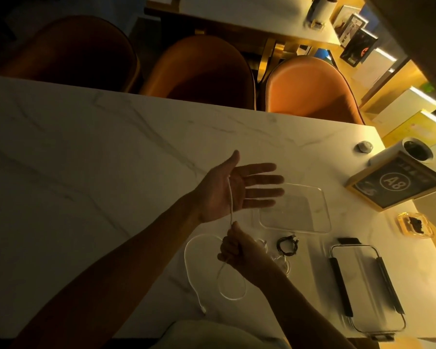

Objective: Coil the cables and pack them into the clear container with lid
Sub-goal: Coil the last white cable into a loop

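my flat, spread left hand (239, 190) has the white cable (230, 197) across its palm, my right hand (234, 249) fist-gripping it, fingertips hidden.

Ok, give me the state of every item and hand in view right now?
Left hand: open, palm up, white cable across it.
Right hand: gripping white cable.
White cable: partly looped, uncoiled.
Black cable: coiled, on table.
Clear container: open, empty.
Lid: off, lying beside container.

My left hand (233, 190) is held out palm-up, fingers straight and spread a bit. My right hand (233, 248) is fisted just below it, forearms crossing low.
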